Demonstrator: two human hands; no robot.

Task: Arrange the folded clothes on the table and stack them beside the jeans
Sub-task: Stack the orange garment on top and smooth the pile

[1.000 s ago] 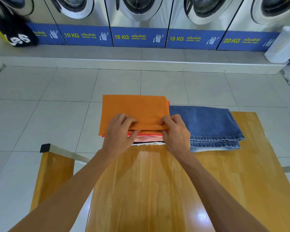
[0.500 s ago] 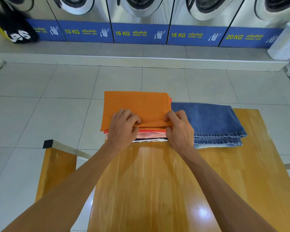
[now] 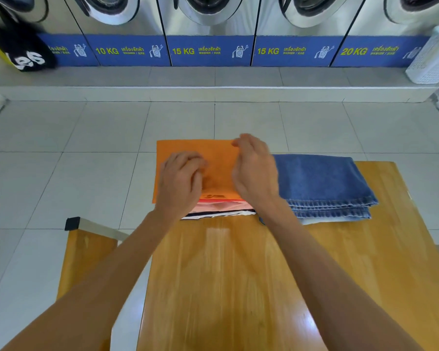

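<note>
A folded orange cloth tops a stack of folded clothes at the far left corner of the wooden table. Pink, white and dark layers show at the stack's near edge. Folded blue jeans lie directly to its right, touching it. My left hand rests on the orange cloth with its fingers loosely curled and apart. My right hand stands edge-on over the stack's right side, between the stack and the jeans, fingers apart, gripping nothing. Both hands are motion-blurred.
A wooden bench with a metal frame stands left of the table. A row of washing machines lines the back wall on a raised step. A white basket sits far right, a black bag far left. Tiled floor lies between.
Both hands have let go of the near edge of the orange cloth and moved forward over the stack, the right hand farthest. The stack and jeans have stayed put.
</note>
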